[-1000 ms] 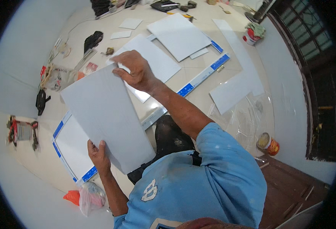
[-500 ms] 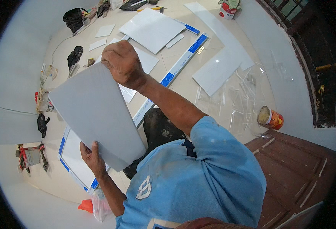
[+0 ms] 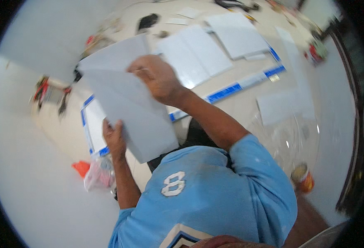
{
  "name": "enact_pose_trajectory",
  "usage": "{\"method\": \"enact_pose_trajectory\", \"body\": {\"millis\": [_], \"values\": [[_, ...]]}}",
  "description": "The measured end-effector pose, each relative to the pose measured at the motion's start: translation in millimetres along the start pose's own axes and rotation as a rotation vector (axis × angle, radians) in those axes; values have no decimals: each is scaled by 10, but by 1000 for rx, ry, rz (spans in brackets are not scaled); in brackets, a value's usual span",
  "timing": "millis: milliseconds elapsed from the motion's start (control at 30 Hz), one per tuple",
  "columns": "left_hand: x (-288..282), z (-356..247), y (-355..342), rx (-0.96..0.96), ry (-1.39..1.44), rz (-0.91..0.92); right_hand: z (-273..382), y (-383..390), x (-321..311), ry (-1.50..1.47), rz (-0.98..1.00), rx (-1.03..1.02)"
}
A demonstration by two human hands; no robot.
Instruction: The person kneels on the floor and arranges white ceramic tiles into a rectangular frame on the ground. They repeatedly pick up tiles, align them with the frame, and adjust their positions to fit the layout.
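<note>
A white rectangular panel is held tilted in front of my body, its near end close to my lap. My left hand grips its left edge, thumb on the face and the other fingers mostly behind. Over the panel's upper part my right hand is closed in a pinch, blurred by motion. From its fingertips a crease-like edge runs left across the panel, which looks like thin film lifting off the surface. Beyond that line the panel's far part shows pale and smooth.
White panels lie on the floor ahead, beside a blue-and-white strip. Another panel edged in blue lies left. Crumpled clear plastic and a can are at right. Plastic bags sit by the left wall.
My right hand has come from the panel's far corner back over its face, and a crease now shows there. The whole view has turned, shifting the floor items.
</note>
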State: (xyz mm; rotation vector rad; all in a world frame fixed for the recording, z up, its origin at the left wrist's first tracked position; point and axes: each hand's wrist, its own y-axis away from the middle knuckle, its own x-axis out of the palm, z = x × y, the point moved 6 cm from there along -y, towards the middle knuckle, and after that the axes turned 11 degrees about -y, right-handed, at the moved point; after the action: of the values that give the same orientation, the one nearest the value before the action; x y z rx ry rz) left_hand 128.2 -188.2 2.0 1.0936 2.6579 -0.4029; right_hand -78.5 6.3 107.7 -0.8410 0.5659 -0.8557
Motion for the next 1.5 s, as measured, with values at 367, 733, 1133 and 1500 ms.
{"method": "enact_pose_trajectory", "body": {"millis": [367,733,1133,1500], "values": [[-233,713,-127,-124,272,-71,57,816,441,-722,168,756],[-98,1022,-334,-265,198,66,-123,2249,498,-79,809,1081],[-830,2266,-631,-566,215,-398,-103,5546,-4263,1092,1679,1545],[25,2654,-852,-718,261,-118,-1015,3124,-1506,415,439,1056]]}}
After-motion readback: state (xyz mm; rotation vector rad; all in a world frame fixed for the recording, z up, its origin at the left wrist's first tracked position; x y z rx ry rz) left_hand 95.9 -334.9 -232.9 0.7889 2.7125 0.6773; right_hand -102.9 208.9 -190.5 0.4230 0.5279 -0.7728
